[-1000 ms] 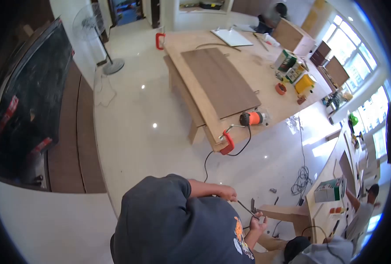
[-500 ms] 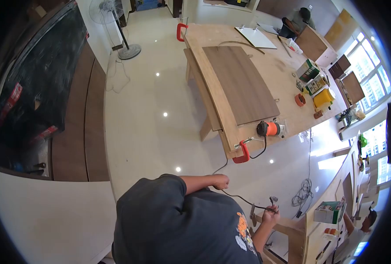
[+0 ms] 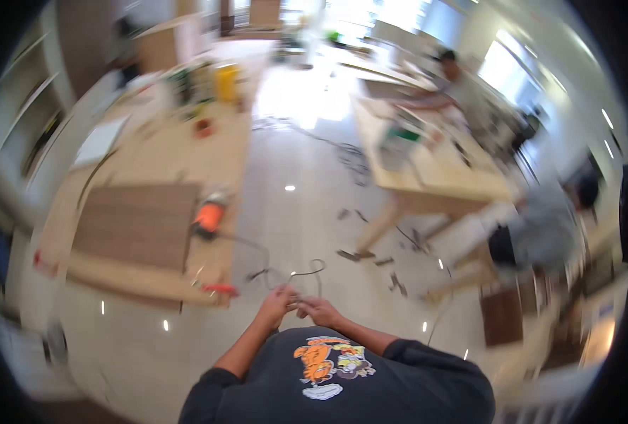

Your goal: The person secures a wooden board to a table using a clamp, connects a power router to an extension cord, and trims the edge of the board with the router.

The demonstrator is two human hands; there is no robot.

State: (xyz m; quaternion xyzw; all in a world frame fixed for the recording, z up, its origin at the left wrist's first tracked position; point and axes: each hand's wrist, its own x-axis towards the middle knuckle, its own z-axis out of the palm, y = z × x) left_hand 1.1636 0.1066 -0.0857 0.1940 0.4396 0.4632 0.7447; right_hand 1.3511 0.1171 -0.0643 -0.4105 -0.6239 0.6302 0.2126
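**Both hands meet on a black cord in front of the chest**

Head view: the frame is smeared by motion, so fine detail is lost. The person's left hand (image 3: 277,302) and right hand (image 3: 319,309) come together just above the dark shirt (image 3: 342,381) with its printed patch. Both are closed around a thin black cord (image 3: 307,270), which loops up from the fingers and curls over the pale floor (image 3: 307,212). The two hands are touching or nearly so; the blur hides which. The cord trails left toward an orange router (image 3: 208,214) that lies near the edge of the left bench (image 3: 151,155), just beside a dark brown panel (image 3: 137,225) lying flat on it. A red clamp (image 3: 220,288) grips the near corner of that bench, close to the left hand. Farther back on the bench stand a yellow box (image 3: 226,81) and a white board (image 3: 101,140).

Across the floor stands a second bench (image 3: 434,169) with small clutter on top. A person in grey (image 3: 540,230) crouches by its near end, and another person (image 3: 455,81) works at its far end. Scraps (image 3: 395,283) and a tangle of cable (image 3: 353,157) lie on the floor between the benches.
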